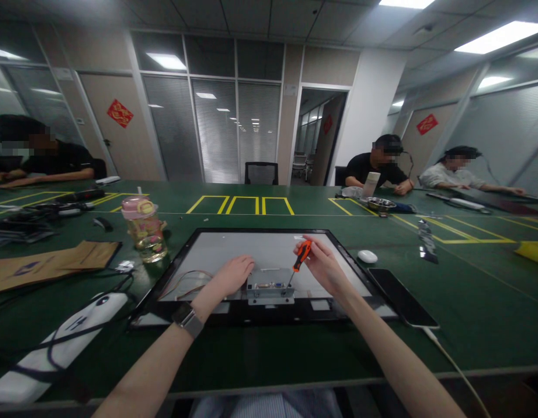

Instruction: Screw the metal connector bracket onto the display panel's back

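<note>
In my right hand (325, 264) is an orange and black screwdriver (302, 255), its shaft slanting down to the right part of a metal bracket (271, 294) with a row of connector ports. My left hand (233, 275) lies with fingers stretched out at the bracket's left end; whether it presses on it I cannot tell. The bracket sits near the front edge of a flat display panel (260, 249) with a grey back and black frame. Thin wires (188, 277) lie on the panel left of my left hand.
Left of the panel stand a pink-lidded bottle (149, 232), a brown paper envelope (72, 264) and a white power strip (62, 342) with black cables. To the right lie a white earbud case (367, 256) and a plugged-in phone (401, 296). Several people sit across the green table (473, 302).
</note>
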A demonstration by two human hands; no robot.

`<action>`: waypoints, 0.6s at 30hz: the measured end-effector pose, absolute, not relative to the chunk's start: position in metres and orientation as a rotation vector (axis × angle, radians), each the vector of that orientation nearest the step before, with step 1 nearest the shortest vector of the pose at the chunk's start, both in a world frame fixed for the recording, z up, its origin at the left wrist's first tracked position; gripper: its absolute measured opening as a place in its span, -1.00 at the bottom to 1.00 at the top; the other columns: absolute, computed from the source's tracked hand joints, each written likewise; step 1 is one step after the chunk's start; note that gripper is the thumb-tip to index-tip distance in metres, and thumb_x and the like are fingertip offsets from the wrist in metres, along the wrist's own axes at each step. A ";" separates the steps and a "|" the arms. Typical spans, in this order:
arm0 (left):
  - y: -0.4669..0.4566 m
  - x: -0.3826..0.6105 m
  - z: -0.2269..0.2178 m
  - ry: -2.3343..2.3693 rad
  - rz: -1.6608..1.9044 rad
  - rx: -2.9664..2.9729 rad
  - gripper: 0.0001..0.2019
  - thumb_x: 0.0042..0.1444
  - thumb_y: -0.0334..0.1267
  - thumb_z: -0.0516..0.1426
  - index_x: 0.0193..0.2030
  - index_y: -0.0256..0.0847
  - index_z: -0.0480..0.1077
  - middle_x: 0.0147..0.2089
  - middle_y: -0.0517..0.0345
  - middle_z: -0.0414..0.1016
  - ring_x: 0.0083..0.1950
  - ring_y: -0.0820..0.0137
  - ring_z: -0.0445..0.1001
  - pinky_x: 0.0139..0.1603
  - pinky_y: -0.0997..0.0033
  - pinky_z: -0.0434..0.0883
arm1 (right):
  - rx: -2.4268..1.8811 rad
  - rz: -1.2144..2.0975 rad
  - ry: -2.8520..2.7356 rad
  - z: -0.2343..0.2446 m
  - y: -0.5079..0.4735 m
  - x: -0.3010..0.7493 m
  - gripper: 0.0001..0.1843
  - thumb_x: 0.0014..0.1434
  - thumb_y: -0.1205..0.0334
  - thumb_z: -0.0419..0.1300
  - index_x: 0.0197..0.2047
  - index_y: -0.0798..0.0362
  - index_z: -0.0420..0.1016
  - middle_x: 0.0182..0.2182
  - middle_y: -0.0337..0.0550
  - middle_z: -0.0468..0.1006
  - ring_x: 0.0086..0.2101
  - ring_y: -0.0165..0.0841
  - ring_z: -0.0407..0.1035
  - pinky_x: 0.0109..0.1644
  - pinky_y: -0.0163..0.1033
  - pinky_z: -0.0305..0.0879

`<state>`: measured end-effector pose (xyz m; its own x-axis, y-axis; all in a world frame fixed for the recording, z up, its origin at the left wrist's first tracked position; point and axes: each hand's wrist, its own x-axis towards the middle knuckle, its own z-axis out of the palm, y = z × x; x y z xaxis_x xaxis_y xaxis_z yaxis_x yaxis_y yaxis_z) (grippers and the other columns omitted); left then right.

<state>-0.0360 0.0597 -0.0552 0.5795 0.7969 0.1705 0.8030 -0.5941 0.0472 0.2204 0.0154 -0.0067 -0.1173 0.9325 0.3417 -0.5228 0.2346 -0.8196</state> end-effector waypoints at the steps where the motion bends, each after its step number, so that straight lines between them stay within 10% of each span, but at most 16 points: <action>1: 0.060 -0.036 -0.055 -1.392 -0.270 -2.760 -0.61 0.29 -0.29 -0.24 0.09 -0.36 0.26 0.18 -0.11 0.26 0.20 0.28 0.23 0.19 0.24 0.15 | -0.493 1.334 -1.093 -0.006 0.015 0.220 -0.74 0.04 0.11 0.24 -0.17 -0.04 0.50 -0.30 -0.17 0.57 -0.22 -0.27 0.44 0.10 0.02 0.15; 18: 0.061 -0.037 -0.057 -1.440 -0.298 -2.766 -0.60 0.30 -0.24 -0.25 0.11 -0.32 0.25 0.18 -0.07 0.27 0.20 0.31 0.22 0.20 0.25 0.14 | -0.558 1.161 -1.109 -0.008 0.017 0.219 -0.80 0.00 0.18 0.26 -0.24 -0.05 0.53 -0.27 -0.17 0.57 -0.19 -0.27 0.41 0.09 -0.03 0.16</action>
<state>-0.0367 0.0615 -0.0569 0.5590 0.8111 0.1722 0.8127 -0.5771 0.0799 0.2191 0.0166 -0.0079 -0.0069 0.9190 0.3942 -0.4352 0.3521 -0.8286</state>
